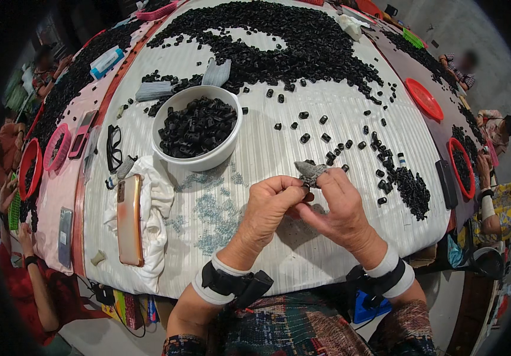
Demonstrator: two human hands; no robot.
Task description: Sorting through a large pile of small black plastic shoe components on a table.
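Observation:
My left hand (267, 209) and my right hand (344, 212) meet above the near middle of the table. Thumb and fingertips of both are closed around a small dark piece (308, 196), mostly hidden by the fingers; it resembles the black plastic parts lying about. A grey fabric finger cover (311, 173) sits on a finger of the right hand. Beyond that hand, loose black cylindrical parts (325, 137) are scattered. To its right lies a heap of thin black pieces (411, 193). Left of the left hand, tiny clear bits (217, 216) are spread over the cloth.
A white tub (239, 121) full of black parts stands left of centre. Behind it spreads a large black heap (303, 47). Glasses (113, 148), a phone (129, 219) and a white cloth (156, 207) lie at left. Red baskets (424, 99) and other people flank both sides.

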